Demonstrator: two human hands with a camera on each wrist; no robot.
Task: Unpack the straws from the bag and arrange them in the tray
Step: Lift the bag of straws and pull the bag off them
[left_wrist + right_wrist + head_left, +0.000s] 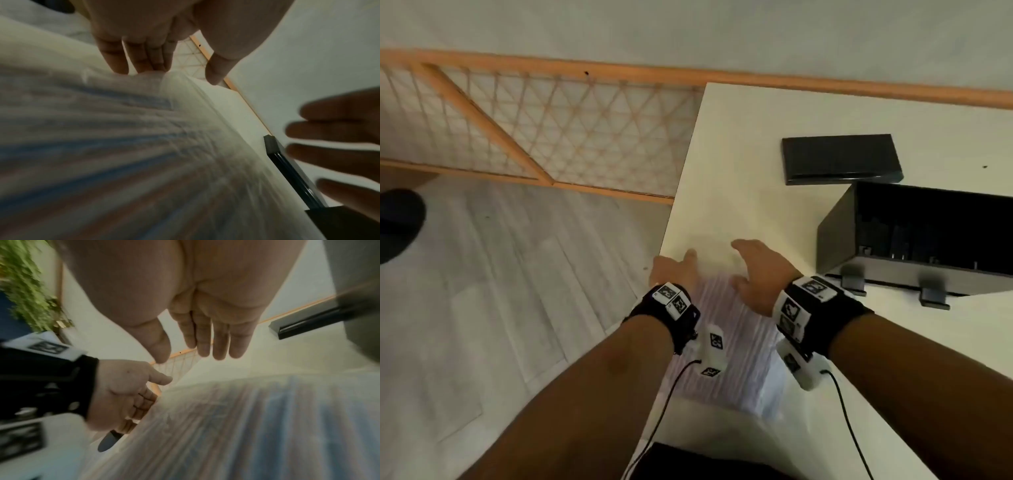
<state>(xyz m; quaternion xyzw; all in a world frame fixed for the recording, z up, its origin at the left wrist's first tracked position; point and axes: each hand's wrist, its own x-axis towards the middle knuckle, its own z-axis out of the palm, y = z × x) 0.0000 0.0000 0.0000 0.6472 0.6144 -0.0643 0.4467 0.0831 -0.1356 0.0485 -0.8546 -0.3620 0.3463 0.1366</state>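
The left hand [671, 270] rests at the left edge of the bag of straws [732, 342], fingers extended along the plastic, gripping nothing. The bag lies flat near the front-left corner of the white table [739, 154]. The right hand [756, 274] hovers above it, fingers straight. The black tray [835, 233] stands to the right, its lid [840, 157] beyond it. Step in hand: opening the bag. The next move probably requires pinching the far end.

No readable text anywhere; the wristbands [803, 301] carry only black-and-white square marker patterns.
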